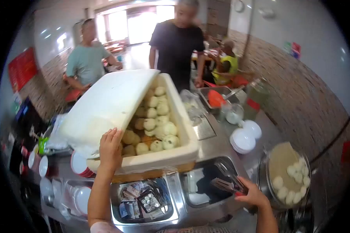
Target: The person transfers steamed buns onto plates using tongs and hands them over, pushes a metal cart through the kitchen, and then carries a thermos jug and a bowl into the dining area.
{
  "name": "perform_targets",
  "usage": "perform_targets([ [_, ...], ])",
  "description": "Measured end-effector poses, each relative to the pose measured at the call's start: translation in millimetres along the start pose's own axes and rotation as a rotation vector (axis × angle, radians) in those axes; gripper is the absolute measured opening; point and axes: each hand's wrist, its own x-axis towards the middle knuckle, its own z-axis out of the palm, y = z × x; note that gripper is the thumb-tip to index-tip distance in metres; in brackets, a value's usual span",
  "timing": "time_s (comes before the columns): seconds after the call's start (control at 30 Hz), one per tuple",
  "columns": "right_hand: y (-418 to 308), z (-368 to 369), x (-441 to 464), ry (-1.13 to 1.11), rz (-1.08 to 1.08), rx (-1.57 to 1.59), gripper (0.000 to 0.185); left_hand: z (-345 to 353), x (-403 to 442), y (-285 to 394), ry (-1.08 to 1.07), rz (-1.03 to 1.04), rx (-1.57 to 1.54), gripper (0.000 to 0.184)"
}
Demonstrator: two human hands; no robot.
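My left hand [111, 149] holds the near edge of a white foam lid [101, 105], which lies slanted across a big foam box [182, 112]. The lid covers the box's left part. Through the uncovered side, many round steamed buns [162, 108] show, piled up inside. My right hand [254, 193] grips a pair of metal tongs [228, 179] by the handle end. The tongs' jaws are apart with nothing between them, over a dark sunken tray [208, 182] in the steel counter.
A steamer [265, 182] with white buns on a cloth stands right. Stacked white bowls [243, 140], a glass jar [234, 113] and a money tray [144, 219] are close by. More bowls [78, 163] sit left. People in a dark shirt [177, 44] and light-green shirt [85, 60] stand beyond the counter.
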Motion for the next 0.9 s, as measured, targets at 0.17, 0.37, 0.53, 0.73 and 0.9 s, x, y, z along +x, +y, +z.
perform_targets([
  [0.17,55,-10,-75,0.318,-0.009,-0.203,0.082,32,17,61,-0.039,0.104,0.055,0.049],
  [0.37,138,-100,-168,1.207,0.668,-0.537,0.047,50,14,82,-0.065,0.102,0.007,0.046],
  [0.53,206,-129,-241,1.051,1.028,-0.663,0.048,61,9,69,-0.056,0.097,0.041,0.041],
  [0.73,262,-120,-244,1.14,0.638,-0.463,0.046,55,9,85,-0.083,0.043,-0.033,0.028],
  [0.9,261,-157,-208,1.291,0.364,-0.52,0.047,-10,-15,91,0.143,-0.052,-0.075,0.035],
])
